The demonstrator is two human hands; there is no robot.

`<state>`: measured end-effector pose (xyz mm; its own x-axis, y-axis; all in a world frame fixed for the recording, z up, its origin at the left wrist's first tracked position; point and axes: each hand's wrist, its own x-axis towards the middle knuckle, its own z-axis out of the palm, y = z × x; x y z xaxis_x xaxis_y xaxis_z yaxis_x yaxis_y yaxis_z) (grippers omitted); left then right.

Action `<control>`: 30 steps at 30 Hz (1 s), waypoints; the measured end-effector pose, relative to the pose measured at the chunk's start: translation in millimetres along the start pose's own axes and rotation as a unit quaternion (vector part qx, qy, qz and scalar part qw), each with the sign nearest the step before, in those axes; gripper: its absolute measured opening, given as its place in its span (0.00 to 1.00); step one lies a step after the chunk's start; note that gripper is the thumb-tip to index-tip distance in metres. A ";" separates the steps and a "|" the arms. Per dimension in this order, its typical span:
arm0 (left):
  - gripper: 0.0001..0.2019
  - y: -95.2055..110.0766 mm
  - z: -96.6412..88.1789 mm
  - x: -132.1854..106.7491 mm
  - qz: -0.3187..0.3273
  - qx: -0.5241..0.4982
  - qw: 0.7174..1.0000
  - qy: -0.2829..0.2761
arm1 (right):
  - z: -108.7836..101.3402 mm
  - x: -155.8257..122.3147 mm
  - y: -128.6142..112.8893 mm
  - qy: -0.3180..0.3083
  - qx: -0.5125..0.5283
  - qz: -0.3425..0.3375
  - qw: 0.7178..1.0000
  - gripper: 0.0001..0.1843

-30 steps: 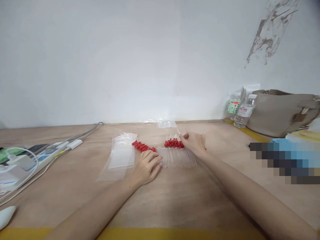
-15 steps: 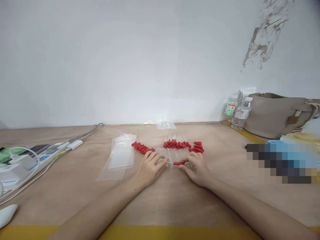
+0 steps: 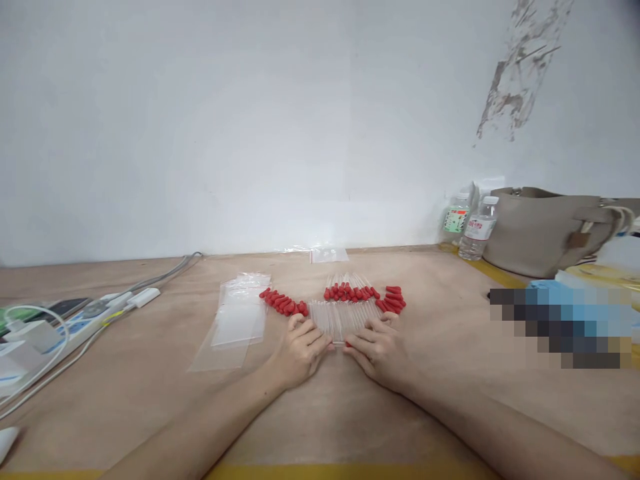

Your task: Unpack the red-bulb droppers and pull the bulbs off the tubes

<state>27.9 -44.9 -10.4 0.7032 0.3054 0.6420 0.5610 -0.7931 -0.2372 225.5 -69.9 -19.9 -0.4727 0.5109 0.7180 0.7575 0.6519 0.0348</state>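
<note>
My left hand (image 3: 303,348) is closed, its thumb and fingertips pinching one end of a thin clear tube (image 3: 339,344). My right hand (image 3: 379,352) is closed at the tube's other end, where a bit of red rubber bulb shows at the fingertips; together they look like one dropper. Just beyond the fingers lies a row of clear glass tubes (image 3: 336,319), side by side. Droppers with red bulbs (image 3: 350,292) are fanned out behind that row. Loose red bulbs (image 3: 284,303) lie to its left, and more red bulbs (image 3: 393,299) to its right, partly beside my right fingers.
Clear plastic zip bags (image 3: 239,323) lie left of the bulbs, with another small bag (image 3: 329,255) by the wall. A power strip (image 3: 83,327) with cables sits at far left. Two bottles (image 3: 479,229) and a grey bag (image 3: 540,230) stand at the right, near a blue package (image 3: 543,293).
Both hands have moved slightly nearer me, and the right fingers now cover most of the red bulb that showed before. The view has shifted a little.
</note>
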 end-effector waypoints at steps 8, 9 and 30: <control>0.10 -14.8 -10.3 -15.2 -0.077 -0.046 0.996 -0.012 | -6.6 -11.6 17.5 0.033 -0.029 0.008 0.999 0.10; 0.10 -19.4 -10.6 -18.1 -0.099 -0.054 0.994 -0.011 | -7.5 -12.7 23.8 0.035 -0.012 0.027 0.999 0.10; 0.09 -20.7 22.9 26.5 -0.063 -0.043 0.996 -0.052 | 8.4 11.8 168.2 0.054 0.164 0.474 0.864 0.12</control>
<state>45.0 -8.3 -5.2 0.6741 0.4547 0.5821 0.6109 -0.7862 -0.0933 343.5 50.5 -11.5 0.3475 0.8583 0.3776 0.6041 0.1030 -0.7902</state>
